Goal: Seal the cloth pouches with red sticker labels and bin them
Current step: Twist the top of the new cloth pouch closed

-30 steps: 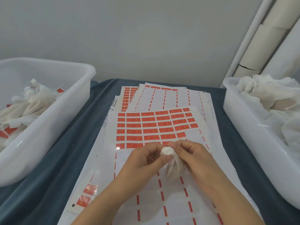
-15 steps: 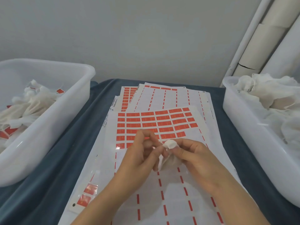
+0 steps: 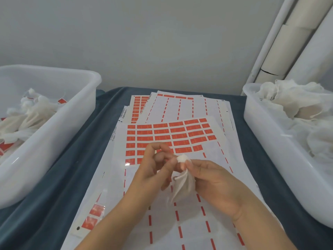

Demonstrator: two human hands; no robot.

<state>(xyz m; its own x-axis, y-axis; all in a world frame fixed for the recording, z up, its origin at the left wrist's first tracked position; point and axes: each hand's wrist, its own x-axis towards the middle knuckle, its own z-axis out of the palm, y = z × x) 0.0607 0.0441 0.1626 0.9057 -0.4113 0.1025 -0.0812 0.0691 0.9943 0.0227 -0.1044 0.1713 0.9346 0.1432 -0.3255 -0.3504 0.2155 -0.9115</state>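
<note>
Fingers [image 3: 191,164] of the right hand [image 3: 219,186] pinch the gathered neck of a cloth pouch [image 3: 182,186], which hangs just below them. The left hand [image 3: 153,170] pinches the same neck from the other side, above the sticker sheet [image 3: 169,134].

The cloth pouch [image 3: 182,186] is off-white with a whiter gathered top. The sticker sheets [image 3: 182,114] are white, carrying a grid of red labels [image 3: 167,137] and dashed red lines. The tablecloth [image 3: 75,170] is dark blue-grey. Both bins, at the left edge [image 3: 54,134] and right edge [image 3: 266,141], are translucent white, holding off-white cloth.
</note>
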